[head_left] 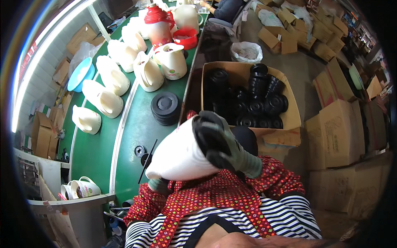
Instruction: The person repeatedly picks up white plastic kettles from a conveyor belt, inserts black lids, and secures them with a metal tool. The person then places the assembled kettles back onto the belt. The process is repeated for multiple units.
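Observation:
A white jug point(178, 155) lies tilted across my lap, its narrower end toward the lower left and its bottom toward the upper right. My left hand point(158, 186), in a grey-green glove, supports the lower-left end; its fingers are mostly hidden behind the jug. My gloved right hand point(236, 151) grips a round black base point(205, 134) at the jug's bottom. Hand and base are somewhat blurred by motion. On the green table beside the jug stands a stack of black discs point(164, 105). Small black ring parts point(139, 151) and a thin dark rod point(147, 162) lie nearer me.
An open carton point(291, 105) of black round parts stands ahead right. Rows of cream jugs point(148, 72), a red flask point(158, 27) and a red bowl point(186, 39) line the green table point(99, 165). A blue basin point(81, 74) sits at its left edge. Cartons point(337, 132) crowd the right.

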The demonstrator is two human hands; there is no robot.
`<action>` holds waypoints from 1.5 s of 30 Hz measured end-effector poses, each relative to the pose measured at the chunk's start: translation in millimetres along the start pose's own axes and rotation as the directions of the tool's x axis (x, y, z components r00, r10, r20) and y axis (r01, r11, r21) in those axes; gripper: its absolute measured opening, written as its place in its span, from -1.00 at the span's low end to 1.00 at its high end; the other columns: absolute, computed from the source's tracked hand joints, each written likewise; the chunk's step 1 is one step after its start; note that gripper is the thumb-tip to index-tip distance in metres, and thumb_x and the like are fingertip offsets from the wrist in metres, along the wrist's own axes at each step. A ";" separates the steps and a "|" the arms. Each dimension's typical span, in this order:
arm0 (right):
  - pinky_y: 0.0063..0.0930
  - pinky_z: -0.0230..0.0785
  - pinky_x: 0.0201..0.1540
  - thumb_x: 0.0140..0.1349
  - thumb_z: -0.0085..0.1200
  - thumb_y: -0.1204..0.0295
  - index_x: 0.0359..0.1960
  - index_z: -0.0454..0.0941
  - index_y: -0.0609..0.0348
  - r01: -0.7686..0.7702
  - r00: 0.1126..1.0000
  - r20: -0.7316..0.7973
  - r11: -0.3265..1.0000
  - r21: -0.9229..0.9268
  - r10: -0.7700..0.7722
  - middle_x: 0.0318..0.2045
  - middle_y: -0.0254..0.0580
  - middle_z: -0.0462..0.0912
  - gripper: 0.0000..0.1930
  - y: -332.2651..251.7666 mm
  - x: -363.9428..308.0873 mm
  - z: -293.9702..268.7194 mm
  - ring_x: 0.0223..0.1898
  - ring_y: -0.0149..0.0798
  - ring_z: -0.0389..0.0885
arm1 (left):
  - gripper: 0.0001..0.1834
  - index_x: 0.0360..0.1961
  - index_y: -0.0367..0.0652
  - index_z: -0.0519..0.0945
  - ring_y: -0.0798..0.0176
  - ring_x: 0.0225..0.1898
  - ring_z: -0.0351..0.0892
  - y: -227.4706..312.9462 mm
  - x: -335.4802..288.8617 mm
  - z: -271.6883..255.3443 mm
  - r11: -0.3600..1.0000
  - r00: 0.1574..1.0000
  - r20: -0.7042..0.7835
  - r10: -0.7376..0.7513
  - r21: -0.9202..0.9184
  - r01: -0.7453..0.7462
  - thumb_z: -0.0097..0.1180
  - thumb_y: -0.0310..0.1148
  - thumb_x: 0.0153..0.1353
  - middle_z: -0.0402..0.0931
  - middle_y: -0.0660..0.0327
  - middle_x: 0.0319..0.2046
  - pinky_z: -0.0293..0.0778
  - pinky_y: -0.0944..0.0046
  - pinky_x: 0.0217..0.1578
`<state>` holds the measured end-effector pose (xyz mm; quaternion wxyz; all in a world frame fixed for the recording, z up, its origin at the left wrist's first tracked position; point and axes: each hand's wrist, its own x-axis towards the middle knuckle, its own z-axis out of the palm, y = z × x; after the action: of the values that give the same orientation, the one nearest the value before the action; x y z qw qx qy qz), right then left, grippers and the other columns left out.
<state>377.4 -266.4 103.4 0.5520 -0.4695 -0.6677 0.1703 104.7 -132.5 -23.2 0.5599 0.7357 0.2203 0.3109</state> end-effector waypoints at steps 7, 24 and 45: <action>-0.29 0.15 0.53 0.58 -0.05 0.30 0.53 0.22 0.19 -0.211 0.859 -0.249 0.752 0.624 0.448 0.48 -0.10 0.34 -0.44 75.5 -72.8 71.1 0.46 -0.18 0.34 | -0.57 -0.04 -0.29 0.67 0.16 -0.17 0.76 53.3 49.7 -43.9 0.932 0.952 -0.128 -0.278 0.203 0.300 0.41 -0.36 0.06 0.76 0.07 -0.21 0.63 0.16 -0.11; 0.09 0.17 0.48 -0.08 0.55 0.35 0.39 0.48 -0.05 -0.066 0.980 0.166 0.970 -0.235 0.107 0.47 0.25 0.28 -0.13 4.1 -15.9 -2.0 0.45 0.30 0.32 | -0.04 0.36 -0.06 0.44 -0.49 0.55 -0.01 191.0 92.0 -33.9 0.716 0.845 0.527 0.096 0.552 -0.426 0.61 -0.17 -0.12 0.08 -0.24 0.52 0.10 -0.33 0.49; 0.28 0.14 0.46 0.00 0.43 0.26 0.24 0.59 0.05 -0.122 0.893 0.305 0.831 -0.543 0.330 0.43 0.50 0.17 -0.33 -25.9 -21.4 10.2 0.45 0.49 0.20 | -0.34 -0.10 -0.01 0.79 -0.46 0.39 0.16 139.9 100.8 18.0 0.623 0.698 0.686 0.206 0.458 -0.634 0.58 0.05 -0.30 0.24 -0.18 0.36 0.00 -0.57 0.41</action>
<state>355.8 -293.9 107.0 0.2405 -0.6327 -0.7223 0.1420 185.5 -115.7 129.3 0.2022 0.9725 -0.0517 0.1031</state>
